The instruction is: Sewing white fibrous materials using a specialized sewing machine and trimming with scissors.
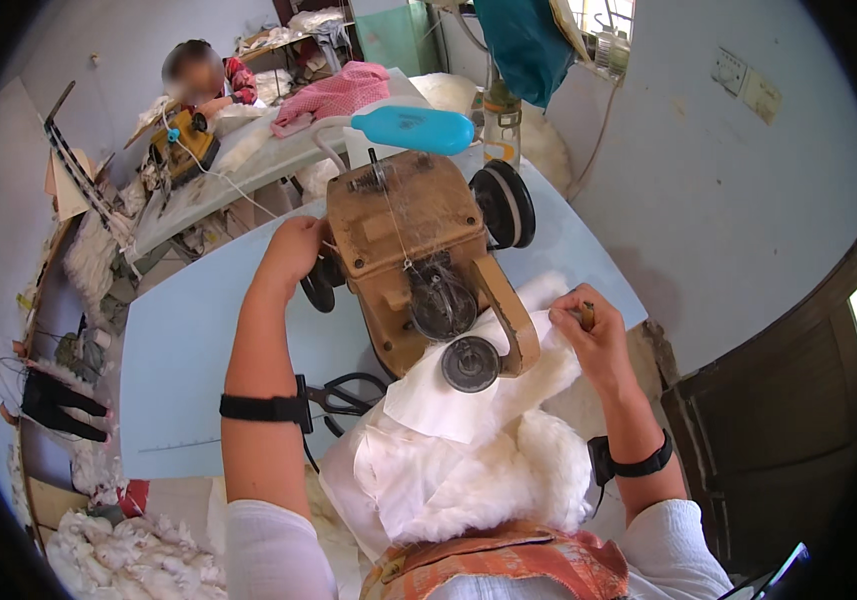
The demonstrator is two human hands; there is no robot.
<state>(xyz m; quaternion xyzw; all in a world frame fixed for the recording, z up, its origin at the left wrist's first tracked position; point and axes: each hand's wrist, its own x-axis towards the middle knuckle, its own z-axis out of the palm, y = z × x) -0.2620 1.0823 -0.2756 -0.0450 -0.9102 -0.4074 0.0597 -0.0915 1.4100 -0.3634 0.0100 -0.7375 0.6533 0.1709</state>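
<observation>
A brown fur sewing machine (403, 215) stands on the light-blue table before me. White fur with a pale hide side (443, 405) lies against its round dark disc (470, 364) and drapes down over my lap. My left hand (298, 247) is curled at the machine's left side, above a black wheel (318, 288); its fingertips are hidden, and what they hold is unclear. My right hand (591, 325) is closed at the right edge of the fur. A small brown-ended tool (586, 316) shows between its fingers; the tool's kind cannot be made out.
Black scissors (346, 395) lie left of the fur. A black handwheel (504, 204) is on the machine's right, with a blue lamp (413, 129) above. Another person works at a yellow machine (183, 145) at the far left. White fur scraps (133, 555) heap at lower left.
</observation>
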